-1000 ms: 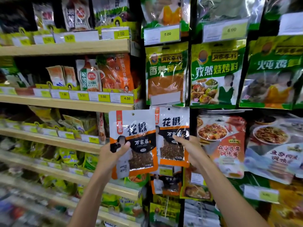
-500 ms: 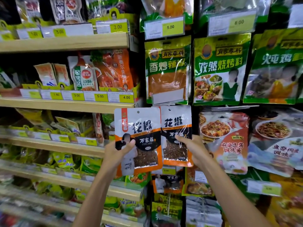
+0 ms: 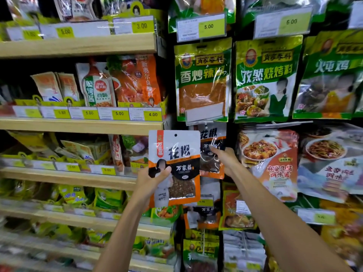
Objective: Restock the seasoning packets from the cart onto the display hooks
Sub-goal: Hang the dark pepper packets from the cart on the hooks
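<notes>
My left hand point(image 3: 152, 178) grips a white, black and orange peppercorn packet point(image 3: 176, 154) by its lower left edge and holds it upright in front of the hook wall. A punched hole shows at its top. My right hand point(image 3: 225, 160) pinches a second packet of the same kind point(image 3: 213, 138), which sits further back under a clear price-tag holder point(image 3: 205, 113). The front packet overlaps its left side. The hook itself is hidden, so I cannot tell whether the rear packet hangs on it.
Green seasoning bags point(image 3: 202, 79) hang above, and red-and-white sauce packets point(image 3: 269, 160) to the right. More peppercorn packets point(image 3: 204, 214) hang below. Wooden shelves point(image 3: 82, 125) with sachets and yellow price labels fill the left. No cart is in view.
The right hand has pushed its packet up and back toward the wall, under the tag holder. The left packet has shifted right and now overlaps it.
</notes>
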